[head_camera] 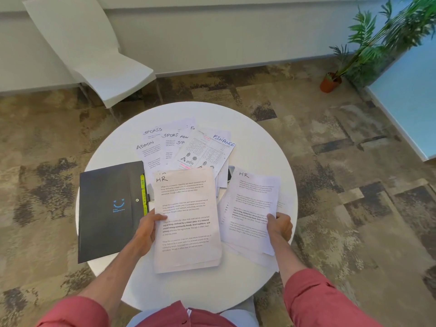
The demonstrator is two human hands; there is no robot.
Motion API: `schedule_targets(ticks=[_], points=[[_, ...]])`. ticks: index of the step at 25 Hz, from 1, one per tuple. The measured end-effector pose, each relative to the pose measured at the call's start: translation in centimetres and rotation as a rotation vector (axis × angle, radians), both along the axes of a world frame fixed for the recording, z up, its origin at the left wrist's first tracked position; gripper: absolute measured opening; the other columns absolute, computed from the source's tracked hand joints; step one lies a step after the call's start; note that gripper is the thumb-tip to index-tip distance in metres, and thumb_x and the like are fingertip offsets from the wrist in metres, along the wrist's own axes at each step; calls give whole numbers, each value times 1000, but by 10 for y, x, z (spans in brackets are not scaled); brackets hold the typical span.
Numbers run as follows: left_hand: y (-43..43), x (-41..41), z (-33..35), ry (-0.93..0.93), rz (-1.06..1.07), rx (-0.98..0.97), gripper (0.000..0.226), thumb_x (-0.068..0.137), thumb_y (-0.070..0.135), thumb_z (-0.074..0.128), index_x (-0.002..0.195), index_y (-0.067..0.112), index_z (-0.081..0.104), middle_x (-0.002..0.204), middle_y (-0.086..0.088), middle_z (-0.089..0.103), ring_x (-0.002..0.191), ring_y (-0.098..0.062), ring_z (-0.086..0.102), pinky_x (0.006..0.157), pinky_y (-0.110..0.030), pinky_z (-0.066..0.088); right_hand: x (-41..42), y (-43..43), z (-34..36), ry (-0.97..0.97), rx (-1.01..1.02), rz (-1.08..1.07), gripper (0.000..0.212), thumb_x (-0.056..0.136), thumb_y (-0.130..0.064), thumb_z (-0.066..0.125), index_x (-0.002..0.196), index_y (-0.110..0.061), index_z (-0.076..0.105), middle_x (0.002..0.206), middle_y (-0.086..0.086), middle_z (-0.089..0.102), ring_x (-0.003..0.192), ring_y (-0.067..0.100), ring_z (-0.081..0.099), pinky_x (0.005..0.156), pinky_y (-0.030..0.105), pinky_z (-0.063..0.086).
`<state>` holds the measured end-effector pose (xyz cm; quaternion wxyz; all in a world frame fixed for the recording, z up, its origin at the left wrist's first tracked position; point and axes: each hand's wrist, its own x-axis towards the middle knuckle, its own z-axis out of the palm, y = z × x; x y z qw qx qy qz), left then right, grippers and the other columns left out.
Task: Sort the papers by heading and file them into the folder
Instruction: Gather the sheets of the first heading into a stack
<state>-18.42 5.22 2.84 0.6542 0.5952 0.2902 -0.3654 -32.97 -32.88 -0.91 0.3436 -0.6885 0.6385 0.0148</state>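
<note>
On the round white table (259,142), my left hand (147,228) grips the left edge of a sheet headed HR (186,218), thumb on top. My right hand (279,226) grips another HR sheet (253,204) by its right edge, over a few more sheets at the right. A loose spread of papers headed SPORTS, ADMIN and FINANCE (186,145) fans out at the far side. A closed black folder (111,208) with a blue smile logo and yellow-green tabs along its right edge lies to the left of the HR sheet.
A white chair (94,57) stands beyond the table to the left. A potted plant (330,82) sits on the patterned carpet at the far right. A small dark object (230,174) peeks out from under the papers mid-table.
</note>
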Motion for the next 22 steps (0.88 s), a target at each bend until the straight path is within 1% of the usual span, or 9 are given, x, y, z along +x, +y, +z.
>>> schedule_targets(ticks=[2, 5, 7, 10, 13, 16, 18, 20, 22], points=[[-5, -3, 0, -7, -2, -9, 45, 93, -4, 60, 135, 12, 68, 122, -15, 79, 96, -34, 78, 67, -38, 66, -2, -1, 3, -25, -18, 24, 14, 85, -13, 68, 73, -8, 66, 68, 1, 70, 63, 31, 64, 57, 28, 40], [-9, -6, -3, -21, -11, -19, 46, 95, -5, 59, 137, 12, 67, 124, -14, 79, 103, -36, 77, 76, -43, 66, -6, -5, 3, -35, -87, 43, 25, 87, -12, 66, 66, -14, 52, 62, 0, 61, 56, 25, 50, 57, 27, 33], [-10, -7, -6, -22, -5, -20, 47, 95, -6, 59, 138, 12, 66, 125, -14, 79, 106, -39, 77, 80, -47, 66, -8, -8, 0, -48, -107, 30, 27, 88, -14, 67, 65, -9, 54, 59, 2, 55, 55, 24, 45, 58, 27, 33], [-8, -9, -9, -23, 6, -10, 47, 94, -7, 59, 137, 11, 66, 125, -15, 78, 109, -41, 75, 88, -50, 63, -9, -10, 1, -168, -48, -39, 23, 94, -15, 68, 78, 0, 64, 65, 11, 57, 62, 22, 45, 62, 28, 33], [-4, -10, -12, -27, 7, 6, 44, 93, -5, 61, 133, 13, 69, 123, -12, 80, 105, -36, 77, 84, -46, 63, -5, -10, 12, -313, -7, -12, 14, 101, -6, 59, 91, -7, 68, 80, 3, 66, 73, 24, 56, 67, 29, 40], [-2, -11, -15, -22, 8, 12, 42, 93, -3, 63, 130, 17, 70, 120, -10, 81, 105, -36, 78, 83, -45, 63, 0, -16, 16, -379, 10, -57, 17, 101, -2, 55, 103, -17, 64, 87, 2, 63, 74, 23, 56, 69, 32, 43], [-3, -10, -16, -19, 12, 11, 41, 93, -3, 64, 128, 18, 71, 118, -10, 81, 107, -37, 77, 89, -48, 63, 4, -21, 22, -446, 28, -108, 17, 94, 2, 53, 99, -11, 64, 84, 3, 60, 70, 22, 50, 64, 31, 38], [-2, -9, -17, -21, 6, 9, 40, 94, -3, 66, 127, 18, 71, 117, -10, 82, 108, -38, 77, 95, -51, 62, 7, -24, 31, -521, 65, -155, 14, 82, 3, 49, 86, -5, 59, 79, 4, 57, 68, 19, 46, 63, 31, 34], [-1, -9, -17, -25, -3, 6, 39, 94, -2, 67, 127, 19, 71, 117, -10, 82, 108, -38, 78, 94, -52, 62, 11, -23, 40, -588, 87, -202, 15, 73, 4, 46, 72, -11, 49, 74, 4, 49, 67, 19, 39, 63, 33, 29]])
